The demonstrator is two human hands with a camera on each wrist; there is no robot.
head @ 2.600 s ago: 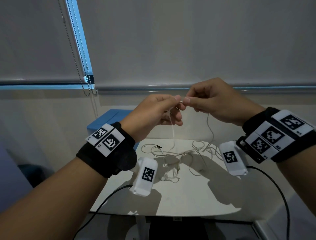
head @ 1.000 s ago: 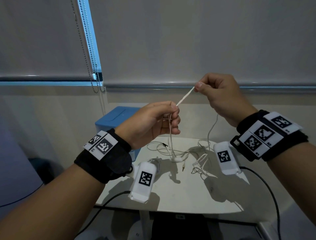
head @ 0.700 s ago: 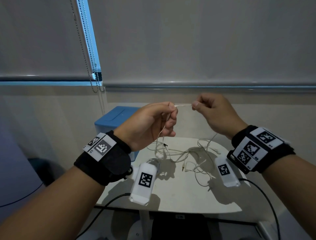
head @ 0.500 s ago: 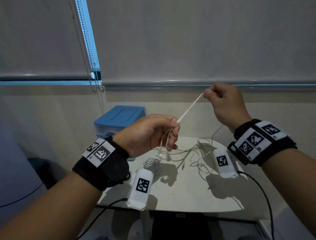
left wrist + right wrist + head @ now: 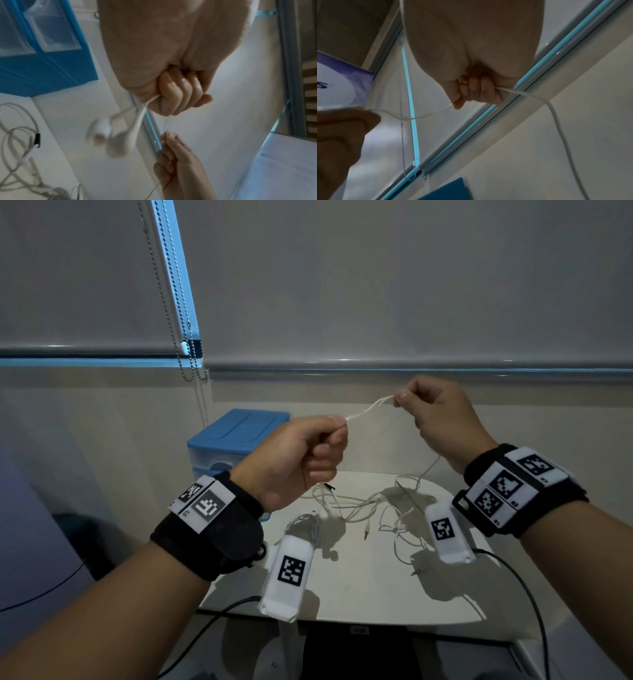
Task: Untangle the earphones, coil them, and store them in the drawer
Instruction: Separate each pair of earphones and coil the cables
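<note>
A white earphone cord [image 5: 368, 408] stretches between my two raised hands above the table. My left hand [image 5: 337, 428] grips one end in a fist, and two earbuds [image 5: 109, 136] dangle below it in the left wrist view. My right hand [image 5: 399, 400] pinches the cord higher and to the right [image 5: 458, 104]. The cord's slack runs down from the right hand to a tangle of white cords [image 5: 370, 505] on the table. The blue drawer unit [image 5: 236, 436] stands at the table's back left, behind my left hand.
The small white table [image 5: 359, 594] has a rounded right corner and a near edge just below my wrists. A jack plug [image 5: 366, 534] lies loose among the cords. Blind chains [image 5: 185, 337] hang by the window at the left. Black cables trail from both wrist cameras.
Both hands kept hold of the cord, alternately stretching and slackening it. Since half a second ago the left hand has risen, and the stretch of cord between them is shorter and slacker.
</note>
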